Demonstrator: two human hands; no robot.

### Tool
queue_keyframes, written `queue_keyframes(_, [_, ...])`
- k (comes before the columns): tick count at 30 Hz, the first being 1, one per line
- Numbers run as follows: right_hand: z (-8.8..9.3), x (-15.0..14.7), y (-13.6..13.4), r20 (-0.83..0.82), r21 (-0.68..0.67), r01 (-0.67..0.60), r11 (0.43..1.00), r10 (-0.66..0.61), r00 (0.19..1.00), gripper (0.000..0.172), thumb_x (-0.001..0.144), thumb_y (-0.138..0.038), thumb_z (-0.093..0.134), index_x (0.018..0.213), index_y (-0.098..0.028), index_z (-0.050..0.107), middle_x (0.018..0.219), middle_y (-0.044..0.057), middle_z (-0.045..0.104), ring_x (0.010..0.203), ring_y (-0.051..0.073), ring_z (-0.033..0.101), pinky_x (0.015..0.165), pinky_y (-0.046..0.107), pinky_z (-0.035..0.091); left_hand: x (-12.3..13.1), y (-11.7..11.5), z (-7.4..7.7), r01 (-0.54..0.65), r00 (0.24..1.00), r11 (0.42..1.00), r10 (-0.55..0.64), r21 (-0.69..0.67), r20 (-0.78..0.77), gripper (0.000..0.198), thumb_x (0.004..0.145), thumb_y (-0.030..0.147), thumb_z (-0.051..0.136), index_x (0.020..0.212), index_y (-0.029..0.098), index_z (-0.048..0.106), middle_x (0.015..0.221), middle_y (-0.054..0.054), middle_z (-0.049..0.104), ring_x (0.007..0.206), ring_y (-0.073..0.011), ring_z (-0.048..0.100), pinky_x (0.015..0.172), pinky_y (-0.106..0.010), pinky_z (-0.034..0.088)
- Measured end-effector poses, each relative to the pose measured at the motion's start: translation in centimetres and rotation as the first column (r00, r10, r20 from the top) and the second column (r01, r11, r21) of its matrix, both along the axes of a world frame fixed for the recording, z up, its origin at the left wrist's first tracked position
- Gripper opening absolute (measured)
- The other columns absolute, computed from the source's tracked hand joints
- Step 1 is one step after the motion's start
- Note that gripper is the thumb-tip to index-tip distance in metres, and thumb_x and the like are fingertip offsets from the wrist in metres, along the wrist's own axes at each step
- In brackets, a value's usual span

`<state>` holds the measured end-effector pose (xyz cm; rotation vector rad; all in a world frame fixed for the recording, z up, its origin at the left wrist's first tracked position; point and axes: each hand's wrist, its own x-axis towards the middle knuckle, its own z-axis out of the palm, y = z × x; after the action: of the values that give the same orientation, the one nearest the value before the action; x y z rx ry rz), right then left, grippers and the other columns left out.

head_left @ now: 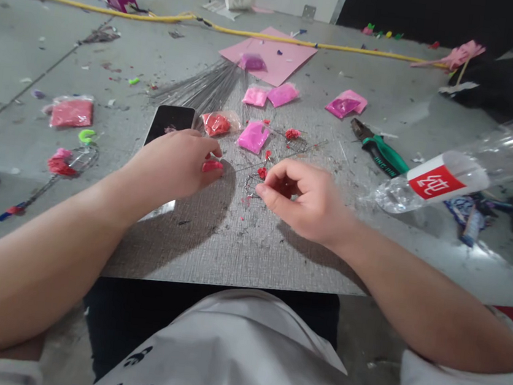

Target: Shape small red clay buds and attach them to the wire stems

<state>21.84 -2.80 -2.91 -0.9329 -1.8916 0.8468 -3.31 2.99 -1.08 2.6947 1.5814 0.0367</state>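
My left hand (176,162) is closed on a small pinkish-red piece of clay (212,166) beside the black phone (172,122). To its right, my right hand (306,199) has thumb and forefinger pinched at a thin wire loop (251,186) with a small red clay lump (262,173) on it. A thin wire crosses the gap between both hands. Just beyond lie a second wire piece with a red clay flower (292,134), an opened bag of red clay (217,124) and a bag of bright pink clay (253,136).
Green-handled pliers (384,154) and a lying plastic bottle (443,177) are on the right. A fan of thin wires (203,90) and a pink sheet (285,57) lie behind. On the left are a bag of coral clay (71,112) and a decorated wire piece (62,164). A yellow cable (256,33) crosses the back.
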Motion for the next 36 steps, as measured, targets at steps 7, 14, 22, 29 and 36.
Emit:
queue_keyframes(7, [0.0,0.0,0.0,0.036,0.044,-0.014,0.999,0.012,0.999,0.005,0.094,-0.021,0.067,0.092,-0.017,0.070,0.087,0.003,0.072,0.075,0.013,0.066,0.061,0.023,0.053,1.3,-0.8,1.6,0.043,0.950,0.997,-0.022,-0.061,0.312,0.036,0.092,0.047,0.061,0.108,0.016,0.073,0.093,-0.009,0.072,0.083,-0.0207,0.065,0.073,-0.031,0.048])
queue_keyframes(14, [0.5,-0.3,-0.6,-0.012,0.244,-0.106,0.964,0.112,0.994,0.003,0.094,-0.017,0.069,0.092,-0.019,0.071,0.078,0.000,0.066,0.067,0.011,0.058,0.063,0.026,0.050,2.4,-2.4,2.7,0.368,0.824,0.762,-0.003,-0.532,0.566,0.026,0.097,0.037,0.055,0.090,0.022,0.075,0.067,0.000,0.067,0.059,-0.0114,0.061,0.053,-0.022,0.045])
queue_keyframes(22, [0.3,-0.5,-0.9,-0.040,0.379,-0.125,0.917,0.151,0.988,0.006,0.095,-0.017,0.070,0.099,-0.019,0.074,0.086,0.004,0.070,0.072,0.012,0.064,0.062,0.026,0.054,2.4,-3.1,2.6,0.412,0.766,0.637,0.146,-0.652,0.626,0.018,0.094,0.033,0.061,0.086,0.023,0.074,0.068,0.001,0.066,0.064,-0.0129,0.066,0.059,-0.022,0.053])
queue_keyframes(29, [0.5,-0.5,-0.9,-0.024,0.416,-0.101,0.904,0.122,0.992,0.011,0.095,-0.017,0.069,0.104,-0.020,0.075,0.088,0.004,0.072,0.073,0.012,0.065,0.061,0.025,0.056,2.4,-3.3,3.0,0.408,0.771,0.679,0.101,-0.610,0.629,0.021,0.095,0.034,0.056,0.087,0.023,0.072,0.070,-0.001,0.069,0.065,-0.0139,0.067,0.060,-0.024,0.053])
queue_keyframes(36, [0.6,-0.6,-0.9,-0.057,0.386,-0.103,0.917,0.135,0.989,0.014,0.095,-0.011,0.065,0.102,-0.017,0.076,0.084,0.004,0.072,0.072,0.011,0.064,0.064,0.026,0.055,2.5,-3.3,3.0,0.425,0.712,0.661,0.178,-0.619,0.679,0.015,0.091,0.026,0.062,0.083,0.020,0.073,0.065,0.001,0.064,0.060,-0.0111,0.062,0.057,-0.020,0.050])
